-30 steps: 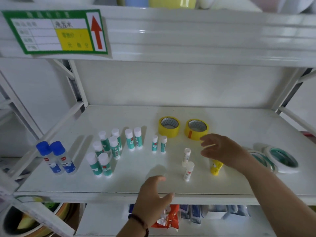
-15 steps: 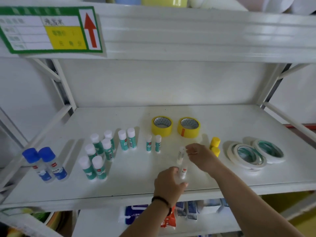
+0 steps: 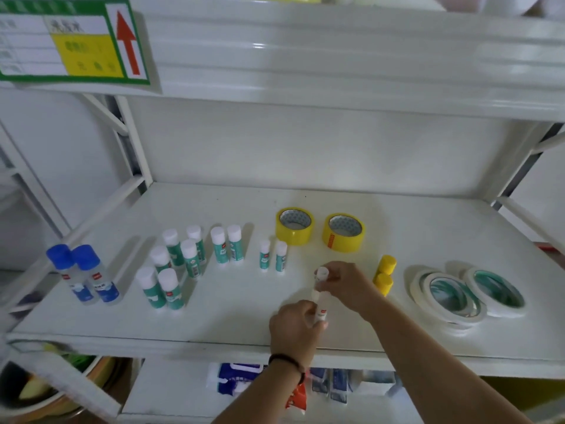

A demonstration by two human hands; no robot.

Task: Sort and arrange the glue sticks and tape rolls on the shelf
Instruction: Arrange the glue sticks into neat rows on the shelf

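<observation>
Two small white glue sticks stand near the front of the white shelf (image 3: 214, 328). My left hand (image 3: 295, 327) grips the nearer stick (image 3: 321, 312). My right hand (image 3: 347, 284) pinches the farther stick (image 3: 322, 274) at its cap. Left of them stand two small green sticks (image 3: 272, 255) and several larger green glue sticks (image 3: 183, 258). Two yellow glue sticks (image 3: 384, 273) stand just right of my right hand. Two yellow tape rolls (image 3: 319, 229) lie behind, and white tape rolls (image 3: 467, 295) lie at the right.
Two blue-capped glue bottles (image 3: 82, 273) stand at the shelf's left end. A green and yellow label with a red arrow (image 3: 70, 41) hangs on the upper shelf edge. Packets (image 3: 241, 377) sit on the shelf below, and a bowl (image 3: 36, 393) is at lower left.
My right hand left the yellow sticks and came to the farther white stick. My left hand rose from below the shelf edge and took hold of the nearer white stick.
</observation>
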